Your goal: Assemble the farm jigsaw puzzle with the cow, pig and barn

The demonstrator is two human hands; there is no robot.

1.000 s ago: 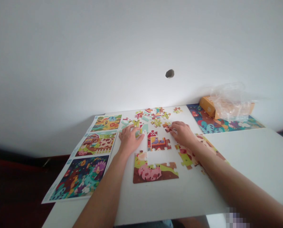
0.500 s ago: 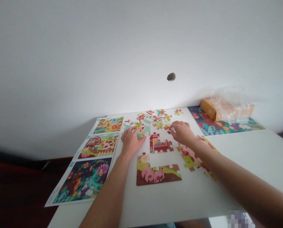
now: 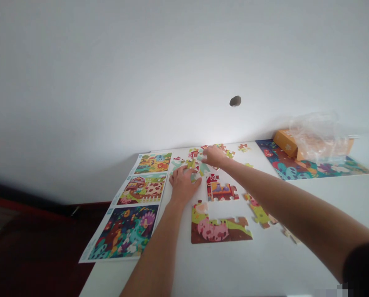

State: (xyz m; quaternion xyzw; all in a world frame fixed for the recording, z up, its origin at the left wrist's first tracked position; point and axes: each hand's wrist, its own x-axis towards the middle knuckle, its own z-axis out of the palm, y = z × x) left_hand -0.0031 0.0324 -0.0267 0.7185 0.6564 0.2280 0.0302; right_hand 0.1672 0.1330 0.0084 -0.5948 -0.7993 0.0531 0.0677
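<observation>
A white table [image 3: 265,264] stretches away toward a white wall [image 3: 110,82], with a bare forearm reaching in from the near side on each side; the main change is on the right, where the right hand [image 3: 214,156] has just moved away from the spot beside the barn section [image 3: 220,190] and now reaches farther out and to the left, its arm lying long across the table; it is over the far cluster of loose jigsaw pieces [image 3: 180,161], fingers curled down among them, though this view cannot show whether they pinch a piece. The left hand [image 3: 183,184] lies palm down just left of the barn section, fingers spread rather than closed, on or against a mint-green piece [image 3: 195,177] at the cluster's near edge. The barn section sits apart from the cluster, on the near side; nearer still lies a part-built pig section [image 3: 212,231] with a gap in it; a few green pieces [image 3: 260,214] lie to the right. Three picture cards [image 3: 143,189] line the table's left edge; at the far right lie a dark picture sheet [image 3: 296,169], an orange box [image 3: 285,142] and a clear plastic bag [image 3: 317,138].
</observation>
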